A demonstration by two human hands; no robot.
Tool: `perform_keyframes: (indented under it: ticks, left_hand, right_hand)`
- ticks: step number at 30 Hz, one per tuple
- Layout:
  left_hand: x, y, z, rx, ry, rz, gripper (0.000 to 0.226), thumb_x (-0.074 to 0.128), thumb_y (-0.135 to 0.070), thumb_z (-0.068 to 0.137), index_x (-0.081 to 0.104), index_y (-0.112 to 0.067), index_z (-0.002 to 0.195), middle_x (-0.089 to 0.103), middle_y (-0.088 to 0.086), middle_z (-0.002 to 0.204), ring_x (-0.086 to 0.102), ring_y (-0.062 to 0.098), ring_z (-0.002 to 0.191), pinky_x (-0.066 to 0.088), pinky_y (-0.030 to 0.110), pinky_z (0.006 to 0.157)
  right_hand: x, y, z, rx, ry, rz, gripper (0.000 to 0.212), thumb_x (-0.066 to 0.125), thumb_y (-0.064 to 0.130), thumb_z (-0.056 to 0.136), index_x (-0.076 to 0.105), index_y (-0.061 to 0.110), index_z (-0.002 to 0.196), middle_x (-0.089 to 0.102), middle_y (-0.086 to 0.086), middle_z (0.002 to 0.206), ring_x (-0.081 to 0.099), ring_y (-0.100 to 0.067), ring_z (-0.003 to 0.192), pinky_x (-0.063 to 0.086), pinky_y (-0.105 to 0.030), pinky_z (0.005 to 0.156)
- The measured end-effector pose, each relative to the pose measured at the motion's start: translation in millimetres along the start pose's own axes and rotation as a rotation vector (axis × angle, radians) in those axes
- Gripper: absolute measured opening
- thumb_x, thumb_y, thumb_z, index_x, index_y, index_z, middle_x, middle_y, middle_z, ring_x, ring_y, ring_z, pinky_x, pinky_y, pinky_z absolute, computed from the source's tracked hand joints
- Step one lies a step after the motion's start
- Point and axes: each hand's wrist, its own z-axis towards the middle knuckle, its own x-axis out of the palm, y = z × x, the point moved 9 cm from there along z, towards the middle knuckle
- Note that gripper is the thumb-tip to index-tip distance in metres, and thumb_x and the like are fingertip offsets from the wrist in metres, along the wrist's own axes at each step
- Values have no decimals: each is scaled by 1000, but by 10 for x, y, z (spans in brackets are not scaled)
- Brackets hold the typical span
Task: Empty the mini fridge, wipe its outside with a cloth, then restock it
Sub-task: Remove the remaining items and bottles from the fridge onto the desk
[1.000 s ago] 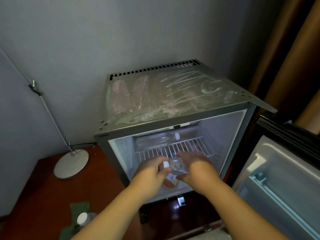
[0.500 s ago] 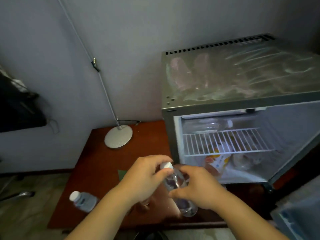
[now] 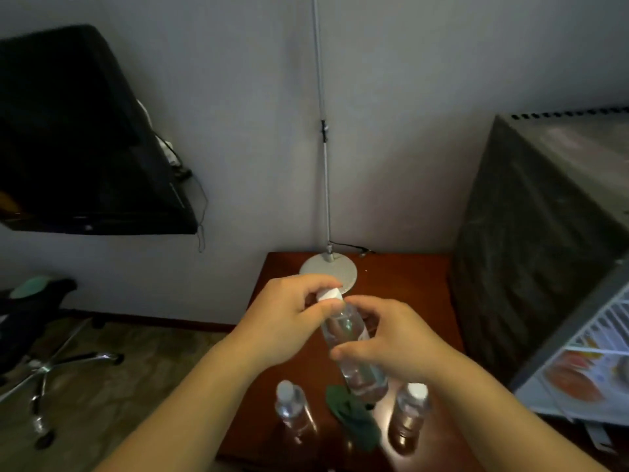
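- A left hand (image 3: pixel 282 321) pinches the white cap of a clear plastic water bottle (image 3: pixel 350 338); the right hand (image 3: pixel 394 338) curls its fingers round the body, steadying it above a red-brown wooden counter (image 3: pixel 408 287).
- Open room lies beyond a crumpled green cloth (image 3: pixel 354 417), left of the grey mini fridge (image 3: pixel 531 233).

Body in view: left hand (image 3: pixel 289 321) and right hand (image 3: pixel 391 342), both bare. Left forearm (image 3: pixel 190 403) and right forearm (image 3: pixel 503 410) also bare, skin showing right down to the bottom edge of frame. Wrists bare too. Nails and finer detail lost to blur and dim light.
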Motion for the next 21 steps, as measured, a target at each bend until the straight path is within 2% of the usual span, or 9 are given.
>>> perform_keyframes:
  ticks: [3, 6, 10, 14, 16, 19, 21]
  left_hand:
    - [-238, 433, 0, -10, 18, 23, 36, 64, -45, 94, 63, -37, 130, 66, -19, 120, 59, -4, 108, 53, 25, 94]
    - [-347, 853, -47, -38, 46, 33, 36, 63, -43, 95, 62, -36, 131, 66, -18, 120, 60, -1, 108, 54, 27, 94]
    - [-395, 1316, -85, -64, 85, 48, 31, 63, -43, 95, 64, -38, 126, 66, -19, 113, 61, -1, 102, 56, 29, 90]
    - [-391, 1733, -142, -101, 91, 79, 25, 66, -40, 93, 67, -37, 118, 67, -18, 107, 61, 0, 96, 55, 27, 86]
    - [-352, 1943, -208, -137, 99, 98, 26, 66, -40, 93, 66, -37, 118, 67, -18, 109, 60, 2, 97, 54, 27, 86]
    - [-268, 2246, -317, -192, 119, 140, 29, 66, -40, 93, 65, -35, 122, 66, -16, 114, 61, 5, 102, 54, 29, 89]
    - [-204, 2428, -399, -232, 136, 160, 31, 66, -38, 93, 64, -34, 123, 66, -13, 117, 62, 8, 104, 54, 32, 90]
  right_hand:
    - [400, 90, 356, 19, 2, 4, 67, 88, 54, 64, 60, 49, 124, 70, 24, 108, 67, 2, 96, 59, -31, 84]
    - [797, 110, 627, 43, 21, 22, 65, 88, 49, 64, 60, 48, 123, 70, 21, 105, 68, -2, 93, 59, -35, 82]
    - [1239, 10, 903, 103, 41, 36, 72, 86, 51, 56, 62, 42, 124, 72, 16, 104, 69, -4, 91, 58, -38, 82]
    - [1612, -99, 1140, 157, 96, 19, 55, 88, 33, 61, 66, 43, 110, 71, 13, 92, 68, -5, 76, 56, -25, 64]
    - [1798, -145, 1255, 173, 136, -25, 50, 87, 37, 59, 66, 44, 105, 69, 17, 87, 66, -3, 73, 53, -22, 60]
    - [2097, -249, 1413, 199, 216, -108, 43, 83, 44, 59, 65, 44, 98, 67, 17, 83, 63, -3, 75, 51, -26, 62]
    - [2292, -290, 1479, 214, 286, -181, 32, 82, 44, 63, 59, 46, 85, 64, 17, 80, 60, -1, 73, 44, -22, 60]
